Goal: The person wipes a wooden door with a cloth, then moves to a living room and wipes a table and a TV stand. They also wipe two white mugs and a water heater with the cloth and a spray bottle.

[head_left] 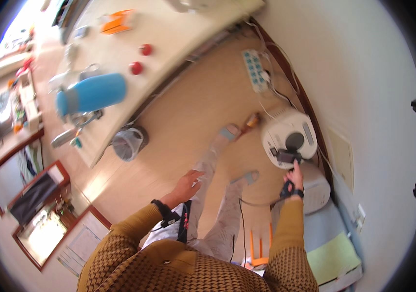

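Observation:
My right hand (294,179) reaches to the right with its index finger stretched out. The fingertip is at a small dark device (287,156) on top of a white rounded appliance (272,130); whether it touches or only nears it I cannot tell. A round dark patch (294,141) shows on the appliance beside the device. My left hand (187,187) hangs in front of my left leg, fingers loosely stretched, with nothing seen in it. Dark straps circle both wrists, and a cable (261,204) runs from near the right one.
A blue bottle (96,93), red round items (136,67) and an orange item (117,22) are on the pale table (169,34). A lined bin (129,144) stands by its edge. A power strip (254,70) with cords lies along the wall; a small brown bottle-like thing (252,121) is near my foot.

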The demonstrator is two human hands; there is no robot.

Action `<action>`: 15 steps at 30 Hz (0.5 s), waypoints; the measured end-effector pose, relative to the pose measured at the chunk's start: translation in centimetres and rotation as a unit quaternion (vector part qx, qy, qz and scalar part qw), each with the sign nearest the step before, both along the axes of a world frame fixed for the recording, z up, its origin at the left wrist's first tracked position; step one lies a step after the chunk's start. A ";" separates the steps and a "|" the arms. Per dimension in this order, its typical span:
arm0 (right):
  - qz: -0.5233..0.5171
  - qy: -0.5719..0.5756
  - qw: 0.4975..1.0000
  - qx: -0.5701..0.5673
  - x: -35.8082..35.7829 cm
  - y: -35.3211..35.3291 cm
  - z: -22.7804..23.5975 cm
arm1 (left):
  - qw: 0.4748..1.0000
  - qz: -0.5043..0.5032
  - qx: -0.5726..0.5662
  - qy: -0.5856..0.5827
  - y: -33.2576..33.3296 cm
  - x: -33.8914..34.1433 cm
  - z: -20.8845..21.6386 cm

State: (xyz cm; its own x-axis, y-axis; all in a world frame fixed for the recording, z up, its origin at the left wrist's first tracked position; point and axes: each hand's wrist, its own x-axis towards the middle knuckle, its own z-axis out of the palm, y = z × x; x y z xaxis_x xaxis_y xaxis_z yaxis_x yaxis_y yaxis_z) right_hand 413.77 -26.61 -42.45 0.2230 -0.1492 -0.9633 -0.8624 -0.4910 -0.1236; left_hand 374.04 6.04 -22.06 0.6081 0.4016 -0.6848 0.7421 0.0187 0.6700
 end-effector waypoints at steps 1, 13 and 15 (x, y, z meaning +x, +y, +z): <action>0.026 -0.012 0.999 -0.029 -0.4 -0.8 2.0 | 0.999 -0.019 0.035 -0.001 0.7 -1.0 0.1; 0.308 -0.036 0.950 -0.022 -5.0 4.7 27.7 | 0.966 0.197 -0.015 0.167 9.8 -17.1 -1.2; 0.332 -0.044 0.942 0.007 -5.7 5.9 30.6 | 0.955 0.253 -0.024 0.154 10.7 -20.1 0.6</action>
State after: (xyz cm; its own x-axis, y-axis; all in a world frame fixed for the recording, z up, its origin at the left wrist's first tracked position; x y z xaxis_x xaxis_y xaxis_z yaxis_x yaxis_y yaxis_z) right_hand 408.04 -20.70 -11.83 0.3416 0.0635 -0.9377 -0.3520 -0.9164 -0.1903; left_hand 353.96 16.74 -21.42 0.1120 0.5547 -0.8245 0.7913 0.4521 0.4116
